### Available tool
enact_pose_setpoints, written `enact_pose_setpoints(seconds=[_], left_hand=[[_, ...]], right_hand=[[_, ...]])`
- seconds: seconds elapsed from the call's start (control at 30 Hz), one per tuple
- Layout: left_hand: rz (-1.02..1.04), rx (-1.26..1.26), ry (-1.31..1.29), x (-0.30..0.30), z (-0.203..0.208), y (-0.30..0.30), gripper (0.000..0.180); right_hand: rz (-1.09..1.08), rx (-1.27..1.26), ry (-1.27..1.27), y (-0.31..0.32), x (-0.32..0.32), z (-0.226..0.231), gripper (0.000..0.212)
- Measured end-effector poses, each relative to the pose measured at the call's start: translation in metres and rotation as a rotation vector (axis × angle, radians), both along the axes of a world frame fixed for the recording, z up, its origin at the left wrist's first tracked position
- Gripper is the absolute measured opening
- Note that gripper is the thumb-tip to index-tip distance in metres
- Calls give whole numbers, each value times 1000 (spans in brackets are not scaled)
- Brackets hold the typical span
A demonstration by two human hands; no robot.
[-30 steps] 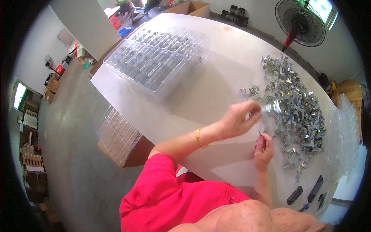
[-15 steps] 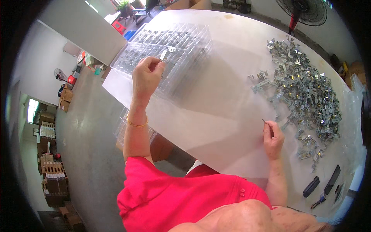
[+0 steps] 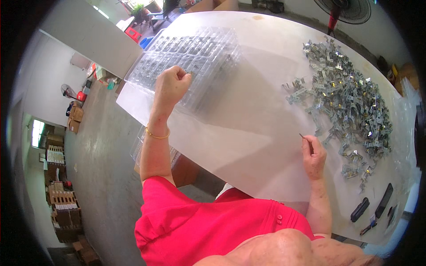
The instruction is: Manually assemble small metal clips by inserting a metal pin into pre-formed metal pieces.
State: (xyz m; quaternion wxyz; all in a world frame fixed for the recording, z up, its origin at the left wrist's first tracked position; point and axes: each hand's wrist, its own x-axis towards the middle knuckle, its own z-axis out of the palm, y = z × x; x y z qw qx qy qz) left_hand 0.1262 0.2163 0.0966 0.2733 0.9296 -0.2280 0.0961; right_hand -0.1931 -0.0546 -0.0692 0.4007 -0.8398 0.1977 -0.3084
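Observation:
My left hand is closed above the near side of the clear plastic compartment trays, with its knuckles up. What its fingers hold, if anything, is hidden. Small metal parts fill the tray's compartments. Over the table's near right, my right hand pinches a short, thin, dark piece between thumb and forefinger. Just right of that hand spreads a big heap of small metal brackets, some with brass-coloured bits.
A white table bears it all. At its near right lie a dark folding knife or similar handle and a long black tool. Clear plastic film hangs at the right edge. A fan stands beyond the table.
My left hand has turned and its fingers have curled in; the small metal bracket that showed at its fingertips is out of sight. My right hand has hardly moved.

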Motion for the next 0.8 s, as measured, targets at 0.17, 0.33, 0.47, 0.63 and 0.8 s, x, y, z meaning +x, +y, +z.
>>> enact_pose_setpoints(seconds=[0.17,0.33,0.47,0.63,0.8], left_hand=[[17,64,-35,2,-2,-5,22],[19,196,-88,2,-6,-5,27],[26,213,-149,-6,-6,-10,28],[35,299,-319,-10,-13,-20,25],[-5,264,-500,-21,-3,-27,22]], right_hand=[[9,-7,-10,0,2,2,5],[13,-8,-18,1,2,3,6],[-1,20,3,3,0,4,6],[-13,4,-29,3,0,11,7],[-33,-88,-63,-4,5,4,9]])
